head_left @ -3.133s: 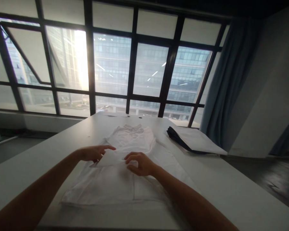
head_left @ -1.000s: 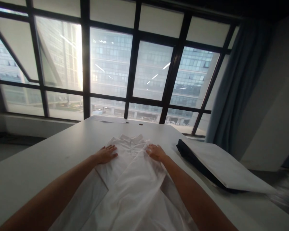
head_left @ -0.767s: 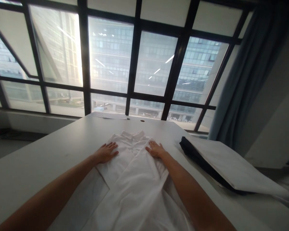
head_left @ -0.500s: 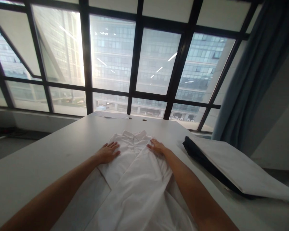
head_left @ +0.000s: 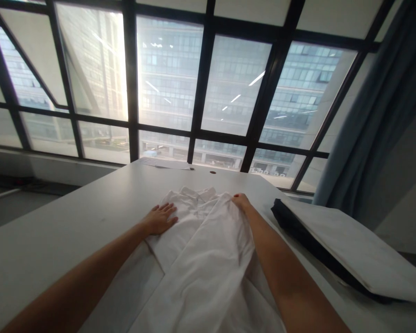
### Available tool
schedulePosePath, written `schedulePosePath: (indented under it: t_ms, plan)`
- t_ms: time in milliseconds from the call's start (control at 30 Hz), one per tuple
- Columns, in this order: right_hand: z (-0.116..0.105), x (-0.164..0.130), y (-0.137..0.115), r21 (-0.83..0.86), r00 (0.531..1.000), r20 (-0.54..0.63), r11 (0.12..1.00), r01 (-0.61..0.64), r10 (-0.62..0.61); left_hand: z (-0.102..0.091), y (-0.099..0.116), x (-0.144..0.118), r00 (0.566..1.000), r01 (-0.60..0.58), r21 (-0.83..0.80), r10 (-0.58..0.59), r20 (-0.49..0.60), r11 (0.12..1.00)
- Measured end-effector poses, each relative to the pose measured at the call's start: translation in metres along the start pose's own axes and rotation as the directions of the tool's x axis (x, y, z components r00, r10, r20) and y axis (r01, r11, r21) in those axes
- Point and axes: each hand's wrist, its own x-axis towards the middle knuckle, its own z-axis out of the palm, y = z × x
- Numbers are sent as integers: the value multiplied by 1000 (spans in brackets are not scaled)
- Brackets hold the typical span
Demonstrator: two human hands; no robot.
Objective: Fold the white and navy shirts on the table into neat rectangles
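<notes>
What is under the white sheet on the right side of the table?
A dark folded item lies under the white sheet; only its edge shows along the sheet's left side. The rest is covered, so what it is cannot be told. Both rest on the table.

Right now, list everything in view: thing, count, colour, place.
white collared cloth shirt: one, white, spread on the table, collar toward the window.
grey flat table: one, grey, under the shirt.
dark folded garment under a white sheet: one, dark and white, on the table right of the shirt.
black-framed window: one, beyond the table.
blue-grey curtain: one, at right.
left hand: flat on the shirt's left shoulder.
right hand: at the shirt's right shoulder, grip unclear.
</notes>
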Motion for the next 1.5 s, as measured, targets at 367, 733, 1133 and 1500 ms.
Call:
schedulePosePath:
  t_ms: [367, 733, 1133, 1500]
  plan:
    - [-6, -54, -30, -429, 991, 1, 895, 121, -134, -5, -4, 3, 999, 6, -25, -5, 40, 1000]
    - [-9, -104, -38, -339, 958, 278, 927, 161, -65, -17, 2, 45, 993, 104, 176, -112, 38, 979]
    - [-31, -221, -42, -162, 860, 472, 940, 301, -195, 9, 52, -29, 995, 53, 32, -56, 82, 998]
    - [-56, -189, 10, -308, 990, 140, 948, 76, -34, -17, 28, -27, 960, 242, 122, -220, -170, 963]
